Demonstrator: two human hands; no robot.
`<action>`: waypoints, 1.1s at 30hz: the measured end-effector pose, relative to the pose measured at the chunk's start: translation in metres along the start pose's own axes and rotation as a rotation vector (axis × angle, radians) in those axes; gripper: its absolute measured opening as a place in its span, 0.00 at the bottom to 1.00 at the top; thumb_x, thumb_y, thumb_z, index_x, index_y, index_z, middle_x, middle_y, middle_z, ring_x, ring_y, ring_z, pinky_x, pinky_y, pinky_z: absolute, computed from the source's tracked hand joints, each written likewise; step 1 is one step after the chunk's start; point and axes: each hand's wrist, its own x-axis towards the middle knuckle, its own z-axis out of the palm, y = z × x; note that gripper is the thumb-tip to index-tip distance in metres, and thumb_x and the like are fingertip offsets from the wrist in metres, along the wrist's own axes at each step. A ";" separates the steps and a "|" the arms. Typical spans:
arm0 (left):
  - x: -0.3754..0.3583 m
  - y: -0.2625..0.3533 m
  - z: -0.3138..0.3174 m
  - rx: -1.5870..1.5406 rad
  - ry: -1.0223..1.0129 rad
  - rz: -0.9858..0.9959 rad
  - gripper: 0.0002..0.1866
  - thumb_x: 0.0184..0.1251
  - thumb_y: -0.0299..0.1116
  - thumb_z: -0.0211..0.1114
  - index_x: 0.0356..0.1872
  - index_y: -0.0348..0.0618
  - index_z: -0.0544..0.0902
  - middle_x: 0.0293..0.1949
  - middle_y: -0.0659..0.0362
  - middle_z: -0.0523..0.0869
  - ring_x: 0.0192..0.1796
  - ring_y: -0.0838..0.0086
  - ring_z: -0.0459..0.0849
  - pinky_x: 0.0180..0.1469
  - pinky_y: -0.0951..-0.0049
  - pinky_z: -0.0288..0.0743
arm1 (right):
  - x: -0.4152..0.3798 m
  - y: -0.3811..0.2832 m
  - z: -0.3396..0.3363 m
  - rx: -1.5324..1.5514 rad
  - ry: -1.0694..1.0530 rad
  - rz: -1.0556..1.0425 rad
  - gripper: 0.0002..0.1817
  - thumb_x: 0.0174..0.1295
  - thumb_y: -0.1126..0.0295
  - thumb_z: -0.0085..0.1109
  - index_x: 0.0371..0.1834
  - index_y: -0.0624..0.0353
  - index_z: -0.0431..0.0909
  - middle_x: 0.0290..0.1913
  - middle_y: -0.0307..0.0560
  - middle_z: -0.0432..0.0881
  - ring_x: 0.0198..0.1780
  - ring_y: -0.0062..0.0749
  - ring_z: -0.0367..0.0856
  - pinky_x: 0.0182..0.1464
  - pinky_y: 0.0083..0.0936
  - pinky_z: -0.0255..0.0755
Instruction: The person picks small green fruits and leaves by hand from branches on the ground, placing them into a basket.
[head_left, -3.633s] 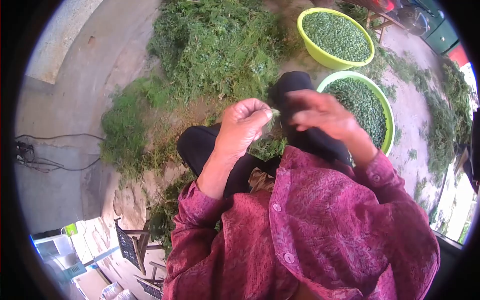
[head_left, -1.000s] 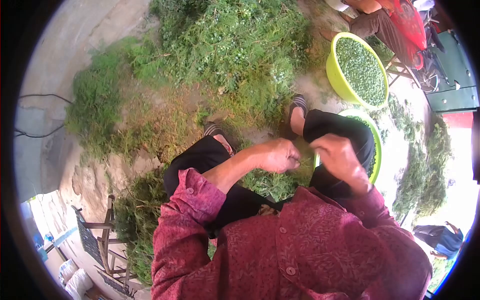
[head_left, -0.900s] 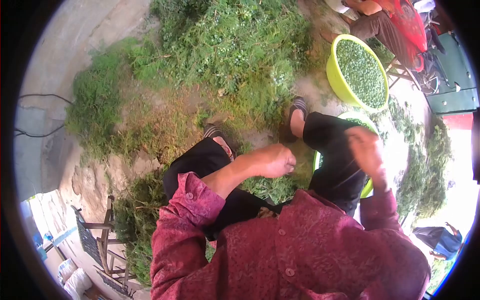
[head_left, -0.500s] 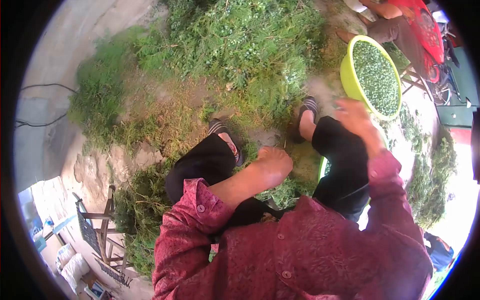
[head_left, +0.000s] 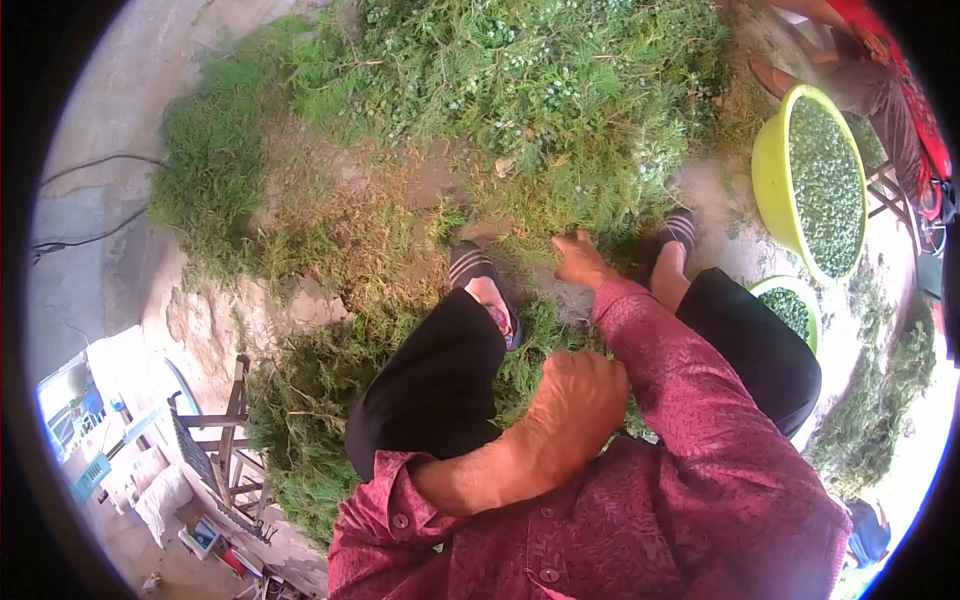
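Note:
My left hand [head_left: 588,392] is curled into a fist in front of my lap, knuckles up. Whatever its fingers may hold is hidden beneath it. Stretched forward between my feet, my right hand [head_left: 582,262] has its fingers apart and nothing visible in them. It is by the near edge of a large heap of green conifer branches [head_left: 520,90] bearing small pale blue-green berries. To the right, a yellow-green tub [head_left: 773,190] holds many such berries [head_left: 828,185]. A smaller green-rimmed container [head_left: 815,320] with similar contents sits beside my right knee.
Cut branches [head_left: 310,410] lie left of my legs, near a wooden-framed stool [head_left: 235,430]. A black cable [head_left: 95,165] crosses the concrete at far left. Another person's leg [head_left: 865,90] shows behind the tub. More greenery [head_left: 860,400] lies at right.
My right hand has moved from near the tub, down and left, to the ground between my feet. My left fist remains before my lap. The view has shifted, moving the tub rightward.

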 end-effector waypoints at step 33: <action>0.046 -0.033 -0.080 -0.400 0.494 -0.128 0.30 0.46 0.43 0.67 0.50 0.38 0.71 0.42 0.46 0.76 0.47 0.54 0.75 0.47 0.61 0.70 | -0.222 -0.085 -0.303 0.956 0.038 -0.481 0.08 0.51 0.78 0.52 0.33 0.68 0.78 0.26 0.41 0.80 0.26 0.19 0.77 0.31 0.15 0.72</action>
